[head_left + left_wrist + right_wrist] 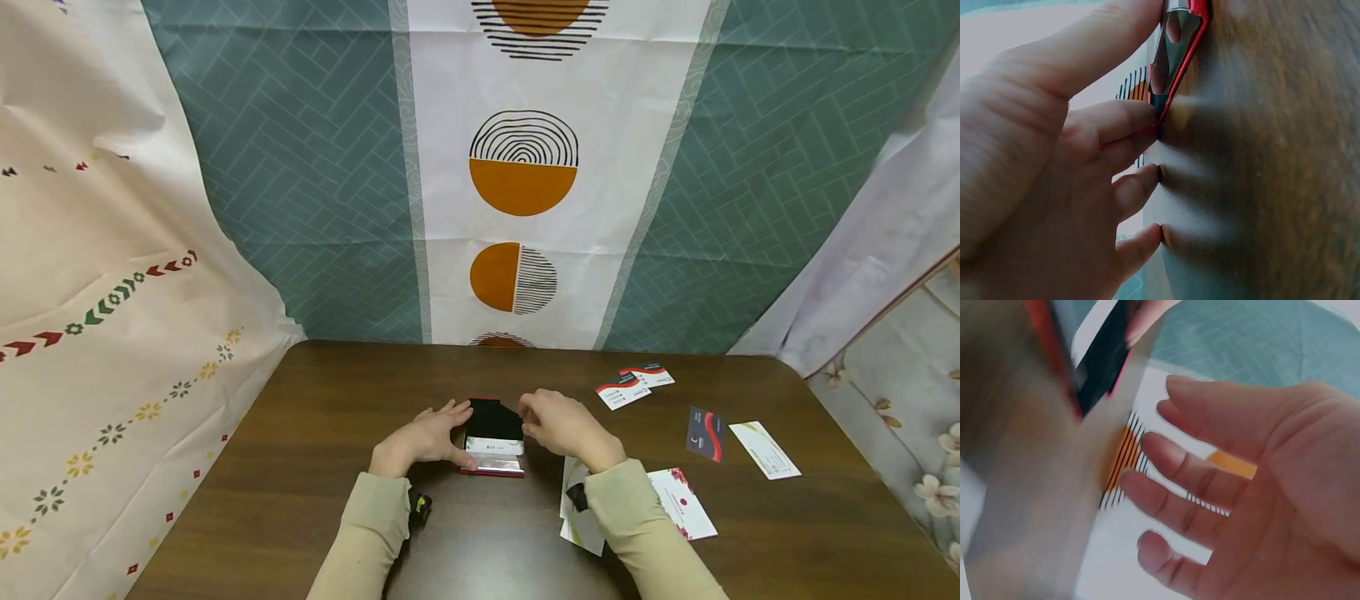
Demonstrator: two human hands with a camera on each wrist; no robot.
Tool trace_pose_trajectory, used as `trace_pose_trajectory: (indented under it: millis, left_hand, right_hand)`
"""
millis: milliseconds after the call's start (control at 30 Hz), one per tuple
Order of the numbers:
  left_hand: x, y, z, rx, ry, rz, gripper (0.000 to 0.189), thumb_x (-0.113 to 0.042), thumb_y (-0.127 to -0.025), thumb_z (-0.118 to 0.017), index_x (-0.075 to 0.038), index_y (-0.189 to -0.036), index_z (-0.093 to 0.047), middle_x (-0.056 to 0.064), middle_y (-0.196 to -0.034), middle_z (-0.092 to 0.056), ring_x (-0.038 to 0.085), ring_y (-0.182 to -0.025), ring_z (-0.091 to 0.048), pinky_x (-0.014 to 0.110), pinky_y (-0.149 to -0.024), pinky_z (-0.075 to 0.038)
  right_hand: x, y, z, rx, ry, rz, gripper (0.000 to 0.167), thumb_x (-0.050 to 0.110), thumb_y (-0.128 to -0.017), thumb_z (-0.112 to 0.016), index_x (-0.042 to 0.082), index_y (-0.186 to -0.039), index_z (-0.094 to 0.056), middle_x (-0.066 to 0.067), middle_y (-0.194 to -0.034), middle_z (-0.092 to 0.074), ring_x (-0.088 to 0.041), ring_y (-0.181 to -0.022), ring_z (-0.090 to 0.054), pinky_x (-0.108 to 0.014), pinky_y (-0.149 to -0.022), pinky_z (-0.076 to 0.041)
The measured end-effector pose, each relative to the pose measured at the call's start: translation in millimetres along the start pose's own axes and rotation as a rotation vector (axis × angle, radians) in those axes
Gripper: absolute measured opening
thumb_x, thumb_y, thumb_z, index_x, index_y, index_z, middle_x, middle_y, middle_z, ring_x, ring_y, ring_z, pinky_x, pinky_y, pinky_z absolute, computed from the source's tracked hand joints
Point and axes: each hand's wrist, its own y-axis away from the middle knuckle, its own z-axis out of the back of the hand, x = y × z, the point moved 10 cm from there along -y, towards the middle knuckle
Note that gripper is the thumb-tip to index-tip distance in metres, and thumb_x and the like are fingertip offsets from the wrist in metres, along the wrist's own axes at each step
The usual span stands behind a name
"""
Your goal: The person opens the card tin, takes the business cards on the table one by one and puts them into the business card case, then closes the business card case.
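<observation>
A business card case [493, 446] lies unfolded on the table, red outside, black inside the lid. A white card [495, 447] sits in it above a shiny metal part. My left hand [427, 437] holds the case by its left side, thumb at the front corner and fingers at the lid; the left wrist view shows the thumb against the case's [1179, 47] edge. Just right of the case is my right hand [562, 425]. In the right wrist view that hand [1241, 469] has loosely bent fingers with nothing between them, apart from the case [1100, 362].
White cards [583, 525] lie partly under my right wrist. To its right are a card with red flowers [684, 502], a dark card [706, 434] and a white-green card [765, 450]. Red-and-white cards [624, 389] lie farther back. A patterned curtain [517, 275] hangs behind the table.
</observation>
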Motion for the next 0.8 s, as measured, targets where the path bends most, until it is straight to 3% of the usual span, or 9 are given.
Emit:
trace_pose_trajectory:
  millis: [233,500,700,800]
  left_hand:
    - [-2.1,1.4,2.1,-0.012,0.006,-0.011,0.094,-0.044,-0.075,-0.082,-0.010,-0.151,-0.038,0.003,-0.159,-0.027,0.025,-0.147,-0.016,0.051,-0.117,-0.010]
    - [-3.6,3.0,0.4,-0.002,0.015,-0.032,0.096,-0.043,-0.075,-0.083,-0.005,-0.151,-0.037,0.007,-0.159,-0.026,0.029,-0.147,-0.015,0.052,-0.117,-0.010]
    - [0.6,3.0,-1.4,0.001,0.011,-0.015,0.095,-0.043,-0.076,-0.082,-0.007,-0.151,-0.037,0.004,-0.159,-0.026,0.027,-0.148,-0.014,0.051,-0.118,-0.010]
    - [-1.9,2.6,-0.6,0.003,0.008,-0.027,0.095,-0.044,-0.076,-0.081,-0.007,-0.151,-0.037,0.005,-0.159,-0.026,0.028,-0.148,-0.015,0.052,-0.117,-0.010]
  right_hand:
    - [-19.9,29.3,17.0,-0.002,0.100,0.136,0.016,0.003,-0.085,-0.072,0.008,-0.099,-0.066,-0.002,-0.091,-0.059,-0.024,-0.085,-0.060,-0.038,-0.071,-0.052]
    - [-46.7,63.8,28.3,-0.037,0.136,0.247,0.019,-0.005,-0.081,-0.070,0.012,-0.088,-0.065,0.005,-0.082,-0.056,-0.011,-0.071,-0.055,-0.030,-0.061,-0.048]
    - [-68.5,79.0,21.5,0.038,0.112,0.214,0.014,0.006,-0.086,-0.073,0.014,-0.096,-0.066,0.004,-0.092,-0.059,-0.015,-0.082,-0.058,-0.035,-0.067,-0.051]
    - [-81.1,84.1,18.6,0.074,0.076,0.171,0.024,0.018,-0.084,-0.078,0.013,-0.104,-0.066,0.004,-0.096,-0.058,-0.018,-0.087,-0.057,-0.038,-0.071,-0.050]
